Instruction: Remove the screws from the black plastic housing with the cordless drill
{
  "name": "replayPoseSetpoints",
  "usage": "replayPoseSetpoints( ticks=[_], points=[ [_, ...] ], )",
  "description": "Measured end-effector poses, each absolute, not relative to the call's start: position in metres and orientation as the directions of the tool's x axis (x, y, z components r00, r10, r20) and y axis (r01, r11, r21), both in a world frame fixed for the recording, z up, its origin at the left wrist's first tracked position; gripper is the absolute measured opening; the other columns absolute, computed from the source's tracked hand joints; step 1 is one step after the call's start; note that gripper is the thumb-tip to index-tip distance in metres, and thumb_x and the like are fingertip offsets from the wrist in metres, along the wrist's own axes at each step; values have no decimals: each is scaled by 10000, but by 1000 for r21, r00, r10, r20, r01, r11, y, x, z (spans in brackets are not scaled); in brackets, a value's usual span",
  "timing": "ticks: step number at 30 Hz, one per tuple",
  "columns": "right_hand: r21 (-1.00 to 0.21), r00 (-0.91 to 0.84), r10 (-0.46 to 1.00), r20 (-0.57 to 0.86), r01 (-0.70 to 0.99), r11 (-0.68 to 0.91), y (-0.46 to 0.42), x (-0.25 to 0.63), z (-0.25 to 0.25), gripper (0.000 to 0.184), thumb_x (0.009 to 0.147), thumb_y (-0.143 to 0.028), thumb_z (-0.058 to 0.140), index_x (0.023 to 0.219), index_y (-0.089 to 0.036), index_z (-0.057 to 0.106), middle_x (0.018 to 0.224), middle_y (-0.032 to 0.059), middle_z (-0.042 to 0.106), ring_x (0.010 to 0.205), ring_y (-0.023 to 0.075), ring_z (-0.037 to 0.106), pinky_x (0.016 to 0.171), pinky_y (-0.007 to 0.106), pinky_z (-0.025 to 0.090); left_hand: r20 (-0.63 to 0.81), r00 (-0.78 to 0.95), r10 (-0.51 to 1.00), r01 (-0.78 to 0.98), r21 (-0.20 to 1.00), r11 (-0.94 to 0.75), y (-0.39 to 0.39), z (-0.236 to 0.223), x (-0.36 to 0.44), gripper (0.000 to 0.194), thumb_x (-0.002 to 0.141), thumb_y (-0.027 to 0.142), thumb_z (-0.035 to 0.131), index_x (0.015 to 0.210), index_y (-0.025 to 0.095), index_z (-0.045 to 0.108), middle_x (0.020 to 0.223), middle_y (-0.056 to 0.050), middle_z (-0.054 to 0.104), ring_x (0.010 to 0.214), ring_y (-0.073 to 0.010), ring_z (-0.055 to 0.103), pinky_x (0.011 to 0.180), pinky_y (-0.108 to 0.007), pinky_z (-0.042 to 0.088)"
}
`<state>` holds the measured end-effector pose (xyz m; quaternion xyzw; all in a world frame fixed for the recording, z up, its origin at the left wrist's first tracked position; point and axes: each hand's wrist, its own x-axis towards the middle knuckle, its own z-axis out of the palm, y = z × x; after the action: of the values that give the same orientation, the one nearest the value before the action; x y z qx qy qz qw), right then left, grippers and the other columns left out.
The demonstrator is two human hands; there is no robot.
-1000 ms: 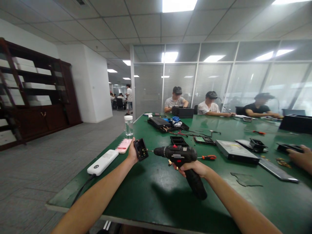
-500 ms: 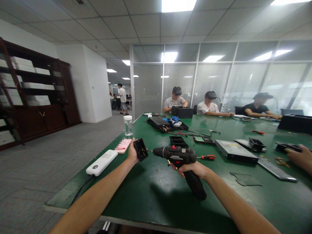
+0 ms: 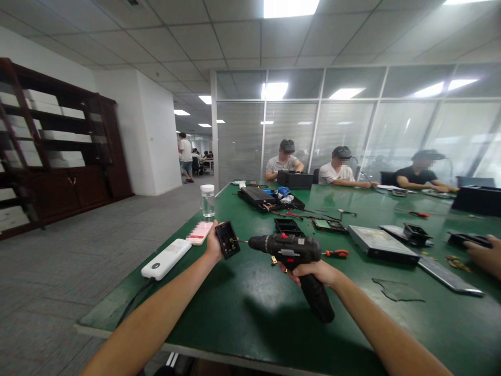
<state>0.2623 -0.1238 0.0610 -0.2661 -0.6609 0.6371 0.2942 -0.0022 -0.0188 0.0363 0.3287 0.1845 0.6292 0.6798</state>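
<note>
My left hand (image 3: 213, 244) is closed around the left edge of a small black plastic housing (image 3: 226, 245), held tilted above the table with its recessed face toward the right. Brass-coloured spots show inside the housing. My right hand (image 3: 313, 271) grips the handle of a black cordless drill (image 3: 287, 247) with red details. The drill points left, and its thin bit (image 3: 242, 241) reaches the inside of the housing. Small brass-coloured pieces (image 3: 274, 260) show by the fingers of my right hand, under the drill body; whether the hand holds them I cannot tell.
On the green table (image 3: 219, 324) a white power bank (image 3: 166, 259), a pink phone (image 3: 201, 233) and a clear bottle (image 3: 207, 201) stand at left. An orange screwdriver (image 3: 336, 254) and a disc drive (image 3: 381, 245) lie at right. A co-worker's hand (image 3: 485, 253) is at the far right.
The view has shifted slightly, so table items sit a little further right. My hands keep the housing and drill in nearly the same pose. A person in the background has walked left.
</note>
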Motion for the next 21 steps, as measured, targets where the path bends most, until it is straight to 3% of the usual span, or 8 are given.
replayPoseSetpoints(
  ticks=[12,21],
  points=[
    [-997,-654,756,40,27,76,-126,260,62,303,584,-194,499,874,-106,493,753,36,486,508,74,438,477,206,340,170,107,980,-743,668,-35,-17,37,-5,405,647,498,372,739,128,509,573,-34,531,496,-182,538,499,-345,421],
    [-998,-645,764,16,31,47,-126,260,61,266,609,-170,485,863,-91,497,624,16,480,497,81,440,465,201,338,167,26,986,-718,689,-98,-21,36,1,357,666,454,377,790,140,494,575,-21,526,498,-174,540,479,-322,423]
  ],
)
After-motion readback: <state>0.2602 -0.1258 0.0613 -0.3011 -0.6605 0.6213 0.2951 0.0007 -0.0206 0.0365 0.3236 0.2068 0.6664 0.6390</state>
